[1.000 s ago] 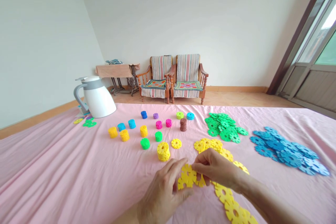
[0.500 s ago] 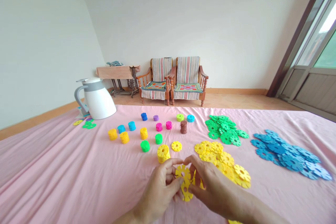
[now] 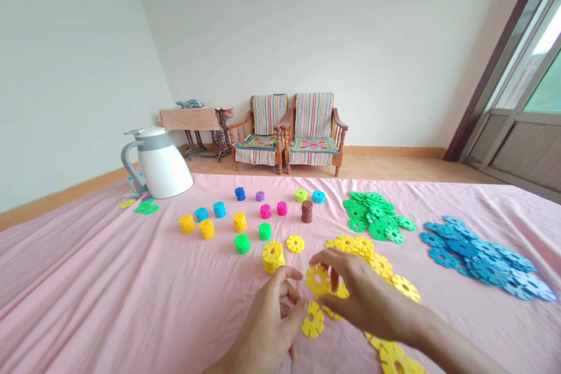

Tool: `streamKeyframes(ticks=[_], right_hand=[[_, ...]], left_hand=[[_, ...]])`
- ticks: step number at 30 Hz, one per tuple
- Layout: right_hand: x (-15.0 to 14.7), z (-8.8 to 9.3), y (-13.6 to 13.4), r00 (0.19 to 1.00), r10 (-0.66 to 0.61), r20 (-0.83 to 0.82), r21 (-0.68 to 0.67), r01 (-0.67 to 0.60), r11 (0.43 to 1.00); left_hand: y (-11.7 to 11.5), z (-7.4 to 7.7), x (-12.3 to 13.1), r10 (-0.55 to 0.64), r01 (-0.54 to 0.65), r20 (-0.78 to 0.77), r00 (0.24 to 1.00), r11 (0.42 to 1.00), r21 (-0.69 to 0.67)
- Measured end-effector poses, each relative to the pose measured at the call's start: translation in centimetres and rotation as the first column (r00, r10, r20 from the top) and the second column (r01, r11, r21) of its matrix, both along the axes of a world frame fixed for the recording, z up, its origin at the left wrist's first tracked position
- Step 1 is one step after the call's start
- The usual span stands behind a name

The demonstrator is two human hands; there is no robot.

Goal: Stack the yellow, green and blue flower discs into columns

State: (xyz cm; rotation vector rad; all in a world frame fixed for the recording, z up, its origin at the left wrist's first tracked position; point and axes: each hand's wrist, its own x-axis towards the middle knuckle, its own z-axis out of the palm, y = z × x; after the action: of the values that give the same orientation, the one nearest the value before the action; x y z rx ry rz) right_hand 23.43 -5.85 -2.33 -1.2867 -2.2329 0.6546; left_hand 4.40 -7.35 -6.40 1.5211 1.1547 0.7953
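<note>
My left hand (image 3: 274, 318) is curled, thumb and fingers pinching a yellow snowflake disc (image 3: 312, 321) low over the pink cloth (image 3: 109, 292). My right hand (image 3: 363, 292) pinches another yellow disc (image 3: 318, 279) just above and right of it, fingers bent. The two discs are slightly apart. A loose pile of yellow discs (image 3: 372, 257) lies right behind my right hand. A short yellow stack (image 3: 272, 256) and a single yellow disc (image 3: 295, 243) sit just beyond my left hand.
Small stacked columns in yellow, green, blue, pink, purple and brown (image 3: 307, 211) stand mid-cloth. A green disc pile (image 3: 374, 216) and a blue disc pile (image 3: 482, 257) lie to the right. A white jug (image 3: 160, 163) stands far left; two wooden chairs (image 3: 287, 131) behind.
My right hand has pulled one yellow disc up and to the right, away from the disc my left hand keeps. Both hands have shifted slightly rightward.
</note>
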Motion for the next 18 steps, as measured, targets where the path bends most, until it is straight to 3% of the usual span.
streamKeyframes(ticks=[4, 7, 14, 18], right_hand=[[-0.1, -1.4, 3.6, 0.993, -0.12, -0.015, 0.095, 0.121, 0.988], [-1.4, -2.6, 6.1, 0.992, -0.122, -0.03, 0.126, 0.125, 0.984], [-3.6, -4.5, 9.4, 0.984, -0.17, -0.051, 0.067, 0.174, 0.983], [-3.7, -4.8, 9.8, 0.988, -0.154, -0.003, 0.116, 0.153, 0.981]], left_hand=[[-0.2, 0.2, -0.3, 0.005, 0.07, -0.321, 0.947, 0.972, 0.223], [-0.4, 0.8, -0.3, 0.01, 0.12, -0.459, 0.888, 0.96, 0.254], [-0.3, 1.1, -0.5, 0.007, 0.154, -0.512, 0.859, 0.95, 0.272], [-0.1, 0.8, -0.5, 0.0, 0.162, -0.51, 0.86, 0.948, 0.274]])
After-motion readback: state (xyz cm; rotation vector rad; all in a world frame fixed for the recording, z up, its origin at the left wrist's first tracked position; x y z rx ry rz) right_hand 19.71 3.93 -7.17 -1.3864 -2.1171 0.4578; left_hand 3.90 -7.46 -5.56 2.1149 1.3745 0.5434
